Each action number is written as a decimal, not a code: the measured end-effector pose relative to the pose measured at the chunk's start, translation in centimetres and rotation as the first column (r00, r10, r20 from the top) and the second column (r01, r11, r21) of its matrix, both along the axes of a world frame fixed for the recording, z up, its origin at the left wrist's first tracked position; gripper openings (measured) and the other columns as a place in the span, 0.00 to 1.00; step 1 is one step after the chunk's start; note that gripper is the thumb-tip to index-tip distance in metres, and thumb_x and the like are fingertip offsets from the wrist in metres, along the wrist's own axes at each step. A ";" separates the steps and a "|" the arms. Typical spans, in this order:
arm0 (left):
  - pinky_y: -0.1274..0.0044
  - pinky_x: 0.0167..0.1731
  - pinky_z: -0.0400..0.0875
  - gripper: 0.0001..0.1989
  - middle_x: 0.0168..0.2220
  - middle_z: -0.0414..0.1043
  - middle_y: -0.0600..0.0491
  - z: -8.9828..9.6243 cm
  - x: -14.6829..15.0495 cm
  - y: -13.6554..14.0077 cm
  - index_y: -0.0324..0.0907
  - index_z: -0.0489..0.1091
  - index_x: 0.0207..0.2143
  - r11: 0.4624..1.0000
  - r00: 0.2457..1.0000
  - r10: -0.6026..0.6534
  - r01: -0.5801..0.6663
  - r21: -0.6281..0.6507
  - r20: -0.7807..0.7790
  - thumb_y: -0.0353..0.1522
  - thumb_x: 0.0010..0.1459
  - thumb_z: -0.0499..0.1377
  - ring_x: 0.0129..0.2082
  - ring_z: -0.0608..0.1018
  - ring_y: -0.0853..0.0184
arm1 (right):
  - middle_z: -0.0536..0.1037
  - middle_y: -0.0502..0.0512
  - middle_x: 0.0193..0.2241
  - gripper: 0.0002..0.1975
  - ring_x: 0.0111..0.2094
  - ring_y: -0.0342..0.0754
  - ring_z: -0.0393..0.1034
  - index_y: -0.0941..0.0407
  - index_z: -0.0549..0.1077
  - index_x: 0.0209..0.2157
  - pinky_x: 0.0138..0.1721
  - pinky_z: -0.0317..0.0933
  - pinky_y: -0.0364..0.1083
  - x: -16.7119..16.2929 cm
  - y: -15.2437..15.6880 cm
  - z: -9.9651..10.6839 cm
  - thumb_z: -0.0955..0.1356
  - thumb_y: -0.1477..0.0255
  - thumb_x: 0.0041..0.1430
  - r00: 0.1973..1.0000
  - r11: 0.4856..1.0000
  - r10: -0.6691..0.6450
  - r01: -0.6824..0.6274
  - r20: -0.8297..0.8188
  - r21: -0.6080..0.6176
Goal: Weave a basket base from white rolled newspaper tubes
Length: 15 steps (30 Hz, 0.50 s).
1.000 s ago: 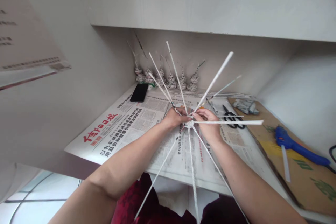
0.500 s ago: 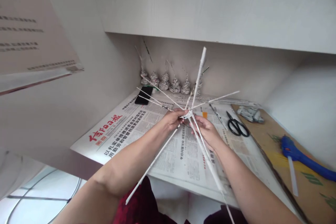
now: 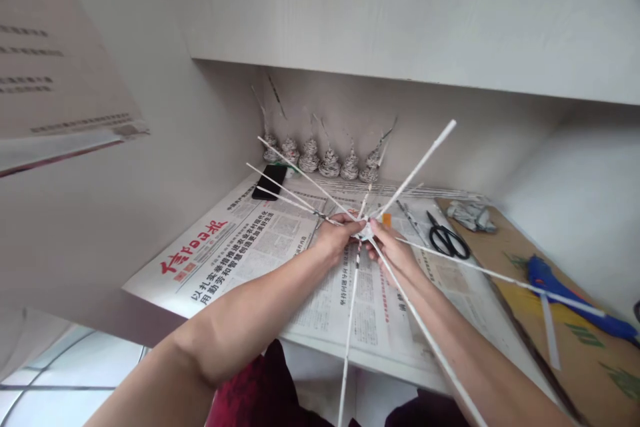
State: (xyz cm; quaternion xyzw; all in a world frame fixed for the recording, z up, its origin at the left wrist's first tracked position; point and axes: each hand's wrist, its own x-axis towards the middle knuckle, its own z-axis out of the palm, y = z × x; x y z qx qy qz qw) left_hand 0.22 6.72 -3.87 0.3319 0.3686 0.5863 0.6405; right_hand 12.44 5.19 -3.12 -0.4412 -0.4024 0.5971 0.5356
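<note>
Between my two hands is a woven piece of rolled paper sticks [image 3: 367, 230], white, with long sticks spreading out from its centre in several directions. My left hand [image 3: 340, 233] pinches the left side of that centre, its thumb on top. On the right side, my right hand [image 3: 393, 243] grips the centre with the thumb on top and the other fingers curled below, partly hidden. One stick points up and right, others reach left over the newspaper [image 3: 320, 300], and two come down towards me. Another crosses my right wrist and passes over the blue glue gun.
Several gourd-shaped paper weavings [image 3: 330, 163] stand along the back wall, near a black phone [image 3: 270, 182]. Loose paper sticks lie behind my hands. To the right are black-handled scissors [image 3: 449, 240], crumpled paper [image 3: 471, 215] and a blue glue gun [image 3: 575, 303] on cardboard [image 3: 540, 340].
The woven piece has turned in my hands, its tall upright stick swinging to the right. A stick now extends right across my right wrist, and my right thumb has come onto the centre.
</note>
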 end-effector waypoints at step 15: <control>0.74 0.44 0.72 0.29 0.38 0.78 0.47 1.8 -3.1 0.5 0.37 0.75 0.44 0.814 0.818 -0.565 0.574 0.089 -0.109 0.23 0.34 0.73 0.37 0.80 0.66 | 0.73 0.48 0.18 0.14 0.17 0.39 0.58 0.57 0.76 0.23 0.14 0.46 0.40 1.0 0.6 0.1 0.76 0.61 0.40 0.992 0.991 -0.117 0.119 -0.040 0.064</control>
